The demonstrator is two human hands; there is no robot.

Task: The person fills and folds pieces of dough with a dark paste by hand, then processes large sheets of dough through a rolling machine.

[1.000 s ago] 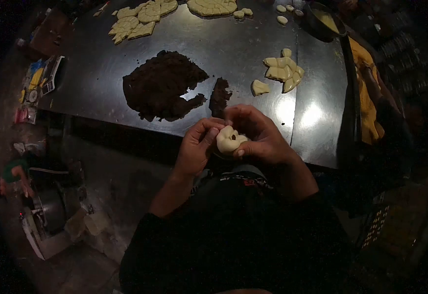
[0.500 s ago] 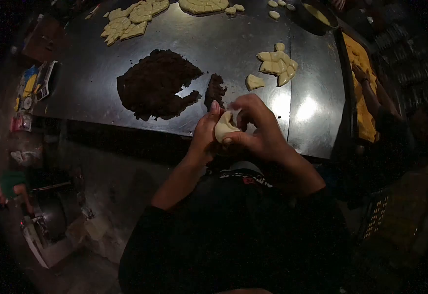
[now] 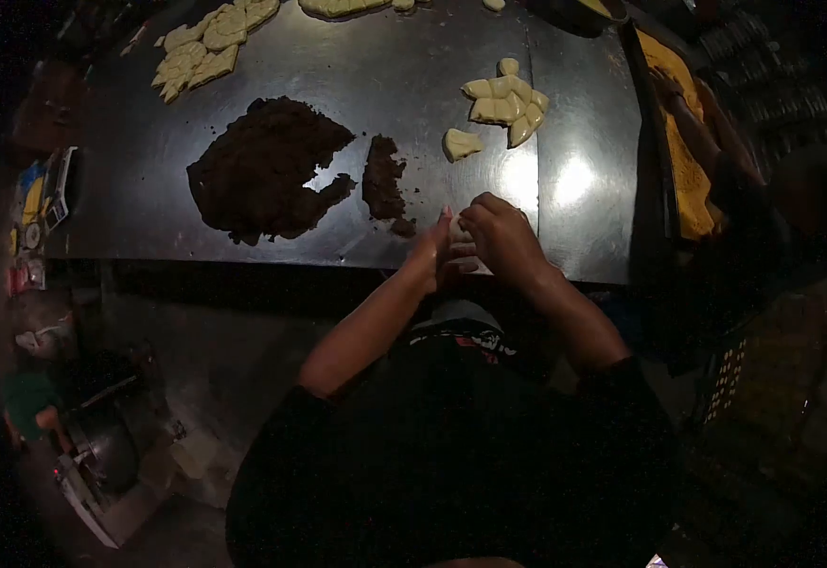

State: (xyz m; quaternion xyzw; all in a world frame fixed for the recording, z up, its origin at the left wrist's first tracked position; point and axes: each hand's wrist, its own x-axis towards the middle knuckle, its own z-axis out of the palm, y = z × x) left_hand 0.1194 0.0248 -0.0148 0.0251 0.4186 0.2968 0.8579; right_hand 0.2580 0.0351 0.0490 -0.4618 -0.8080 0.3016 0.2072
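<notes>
My left hand [image 3: 435,250] is cupped at the table's near edge, thumb pointing up, around a piece of pale dough that my fingers mostly hide. Pressed against it from the right, my right hand [image 3: 503,237] has its fingers bent and pinched together at the dough's top. Just left of my hands lies a narrow strip of dark brown crumbly filling [image 3: 384,180], with a small lump [image 3: 402,227] at its near end. A larger mound of the same dark filling [image 3: 267,170] spreads further left. Beyond my hands sit a loose dough piece [image 3: 462,144] and a cluster of cut dough pieces [image 3: 508,102].
The metal table [image 3: 413,85] carries more scored dough [image 3: 210,43] at the far left and a dough slab [image 3: 343,7] at the far edge. A round pan [image 3: 574,14] stands far right. Beside it, another person's arm [image 3: 697,128] reaches over a tray of yellow crumbly material [image 3: 693,194].
My view has shifted, so the table's contents sit further left and up. My right hand has closed over the dough, which showed clearly before. The small dark lump now shows beside the strip.
</notes>
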